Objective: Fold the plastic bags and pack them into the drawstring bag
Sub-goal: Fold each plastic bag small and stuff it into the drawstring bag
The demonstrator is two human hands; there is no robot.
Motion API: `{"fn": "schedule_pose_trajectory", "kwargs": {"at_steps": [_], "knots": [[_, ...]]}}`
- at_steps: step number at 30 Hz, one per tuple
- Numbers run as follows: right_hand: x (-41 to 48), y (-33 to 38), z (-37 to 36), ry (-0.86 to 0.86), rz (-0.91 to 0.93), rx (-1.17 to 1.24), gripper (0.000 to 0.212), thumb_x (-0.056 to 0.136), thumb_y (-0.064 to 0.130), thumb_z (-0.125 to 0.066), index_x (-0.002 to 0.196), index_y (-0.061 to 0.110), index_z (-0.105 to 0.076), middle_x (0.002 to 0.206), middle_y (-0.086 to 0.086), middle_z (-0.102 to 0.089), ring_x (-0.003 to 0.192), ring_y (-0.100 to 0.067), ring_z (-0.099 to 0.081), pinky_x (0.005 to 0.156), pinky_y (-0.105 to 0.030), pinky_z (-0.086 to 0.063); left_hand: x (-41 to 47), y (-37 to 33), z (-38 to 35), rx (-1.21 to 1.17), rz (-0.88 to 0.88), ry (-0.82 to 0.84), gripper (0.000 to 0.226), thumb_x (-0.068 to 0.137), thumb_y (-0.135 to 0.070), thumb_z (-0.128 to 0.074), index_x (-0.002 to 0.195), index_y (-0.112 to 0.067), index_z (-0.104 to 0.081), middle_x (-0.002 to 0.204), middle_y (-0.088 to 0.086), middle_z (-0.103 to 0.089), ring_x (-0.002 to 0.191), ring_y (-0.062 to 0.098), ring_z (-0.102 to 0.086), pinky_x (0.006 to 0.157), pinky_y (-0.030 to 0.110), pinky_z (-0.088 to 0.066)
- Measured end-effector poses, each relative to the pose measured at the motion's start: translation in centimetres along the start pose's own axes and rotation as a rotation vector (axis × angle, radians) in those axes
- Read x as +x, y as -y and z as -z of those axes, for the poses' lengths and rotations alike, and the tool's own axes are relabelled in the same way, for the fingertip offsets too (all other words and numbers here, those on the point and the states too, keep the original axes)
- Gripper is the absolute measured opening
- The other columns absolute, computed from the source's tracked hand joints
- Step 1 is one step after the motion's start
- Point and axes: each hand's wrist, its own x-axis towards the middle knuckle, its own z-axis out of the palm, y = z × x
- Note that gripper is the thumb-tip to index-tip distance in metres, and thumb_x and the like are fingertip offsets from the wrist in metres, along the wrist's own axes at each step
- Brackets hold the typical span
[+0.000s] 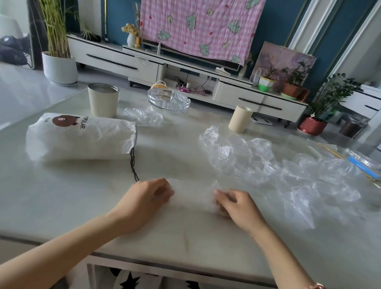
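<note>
Pins flattened clear plastic bag (pixel 193 194) to table (pixel 47 202), near and right of drawstring bag (pixel 78 137). Pinches its ends with curled fingers of left hand (pixel 146 199) and right hand (pixel 237 205). Leaves loose plastic bags (pixel 273 167) heaped far right of drawstring bag.

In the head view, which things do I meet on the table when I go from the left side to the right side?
Drawstring bag → glass ashtray → cream cylinder. Left out, since they overlap these sideways: the cream cup, the pile of clear plastic bags.
</note>
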Motion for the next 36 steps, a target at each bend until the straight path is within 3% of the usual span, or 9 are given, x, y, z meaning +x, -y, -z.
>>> {"fn": "schedule_pose_trajectory", "kwargs": {"at_steps": [3,6,9,15,19,23,28,32,36], "knots": [[1.0,1.0,-1.0,-0.085,-0.096,-0.378,0.051,0.095,0.044,-0.044,0.053,0.015,-0.044,0.057,-0.001,-0.055,0.067,-0.026,-0.055,0.062,-0.03,-0.037,1.4,-0.7,-0.7,0.082,0.216,-0.046,0.026,0.095,-0.031,-0.05,0.072,-0.019,-0.052,0.062,-0.005,-0.058,0.064,0.017,-0.056,0.057,0.029,-0.033],[0.9,1.5,-2.2,-0.21,-0.095,-0.693,0.044,0.097,0.046,-0.036,0.075,0.013,-0.057,0.089,-0.01,-0.066,0.089,-0.032,-0.061,0.068,-0.031,-0.039,2.2,-1.2,-1.2,0.44,0.263,-0.025,0.027,0.098,-0.04,-0.04,0.1,-0.017,-0.054,0.094,0.004,-0.065,0.092,0.03,-0.06,0.064,0.031,-0.036],[1.0,1.0,-2.7,-0.329,-0.09,-0.79,0.037,0.098,0.041,-0.036,0.105,0.008,-0.052,0.108,-0.011,-0.064,0.101,-0.03,-0.061,0.076,-0.031,-0.044,2.4,-1.5,-1.5,0.634,0.238,0.015,0.033,0.099,-0.042,-0.033,0.116,-0.015,-0.045,0.115,0.006,-0.051,0.098,0.03,-0.06,0.066,0.031,-0.037],[0.1,-0.4,-1.0,-0.384,-0.15,-0.826,0.025,0.098,0.025,-0.038,0.111,0.008,-0.051,0.115,-0.012,-0.056,0.108,-0.029,-0.053,0.08,-0.034,-0.042,2.3,-0.7,-1.2,0.598,0.173,-0.027,0.036,0.094,-0.041,-0.048,0.098,-0.007,-0.061,0.108,0.012,-0.051,0.105,0.034,-0.046,0.082,0.036,-0.035],[-1.6,0.7,0.4,-0.215,-0.114,-0.379,0.024,0.093,0.017,-0.05,0.115,0.009,-0.053,0.117,-0.012,-0.056,0.107,-0.026,-0.053,0.086,-0.032,-0.042,2.0,-2.8,0.7,0.073,0.236,-0.088,0.03,0.089,-0.034,-0.061,0.074,-0.014,-0.044,0.068,0.0,-0.055,0.067,0.029,-0.051,0.057,0.031,-0.034],[-4.3,6.2,2.8,-0.019,-0.004,0.077,0.051,0.085,0.016,-0.066,0.13,0.014,-0.043,0.123,-0.002,-0.05,0.112,-0.014,-0.047,0.091,-0.027,-0.039,3.1,-7.5,3.5,-0.334,0.206,0.053,0.03,0.084,-0.016,-0.069,0.071,-0.016,-0.042,0.063,0.007,-0.059,0.03,0.006,-0.041,0.033,0.016,-0.031],[-6.1,13.4,6.4,0.304,0.113,0.173,0.065,0.079,0.015,-0.072,0.136,0.018,-0.042,0.13,0.006,-0.05,0.125,-0.006,-0.042,0.094,-0.022,-0.032,3.9,-13.5,8.5,-0.32,-0.034,0.29,0.022,0.082,-0.014,-0.07,0.08,-0.021,-0.049,0.057,0.0,-0.056,0.039,0.006,-0.038,0.037,0.015,-0.03],[-7.0,16.5,7.4,0.486,0.194,0.213,0.012,0.085,0.005,-0.064,0.096,0.009,-0.064,0.088,0.004,-0.066,0.084,-0.007,-0.062,0.084,-0.022,-0.048,4.1,-15.8,12.0,-0.192,-0.158,0.359,0.018,0.084,-0.012,-0.068,0.079,-0.022,-0.054,0.047,-0.008,-0.052,0.039,0.004,-0.037,0.038,0.016,-0.029],[-7.2,17.5,6.6,0.358,0.151,0.263,0.012,0.087,0.005,-0.062,0.077,0.012,-0.059,0.07,0.001,-0.057,0.057,-0.009,-0.057,0.057,-0.019,-0.049,4.5,-15.7,14.5,-0.26,-0.087,0.089,0.014,0.082,-0.017,-0.07,0.083,-0.015,-0.056,0.061,-0.004,-0.063,0.044,0.006,-0.046,0.04,0.014,-0.036]]}}
